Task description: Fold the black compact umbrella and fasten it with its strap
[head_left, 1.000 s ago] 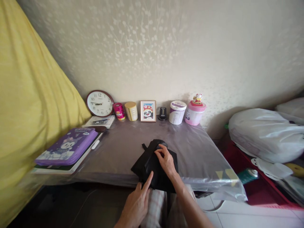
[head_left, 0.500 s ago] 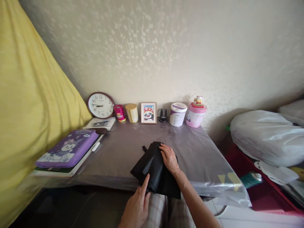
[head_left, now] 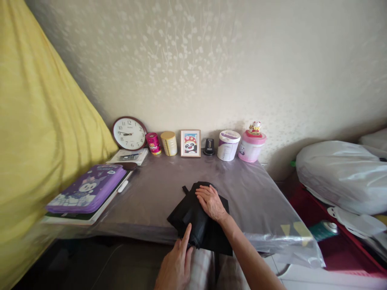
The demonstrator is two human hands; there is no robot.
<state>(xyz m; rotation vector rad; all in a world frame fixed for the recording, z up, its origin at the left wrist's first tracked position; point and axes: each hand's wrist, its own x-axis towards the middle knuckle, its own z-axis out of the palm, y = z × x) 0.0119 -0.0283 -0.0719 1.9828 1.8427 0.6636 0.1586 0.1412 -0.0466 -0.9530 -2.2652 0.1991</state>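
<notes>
A black folding umbrella (head_left: pixel 192 209), its fabric loose and spread in flaps, lies on the front part of the table and overhangs the near edge. A short strap sticks out at its far left. My right hand (head_left: pixel 211 203) rests flat on the upper fabric, fingers stretched out and close together. At the near end, my left hand (head_left: pixel 177 259) grips the umbrella, with the index finger laid along the fabric and the thumb lower down. The other left fingers are partly hidden.
A plastic sheet covers the table (head_left: pixel 151 193). Along the wall stand a clock (head_left: pixel 129 133), tins, a picture frame (head_left: pixel 190 152) and tubs (head_left: pixel 228 151). A purple case (head_left: pixel 87 189) lies on books at left. White bags (head_left: pixel 341 173) sit right of the table.
My right hand has slid a little left over the umbrella and now lies flatter on the fabric. My left hand keeps its place at the near end.
</notes>
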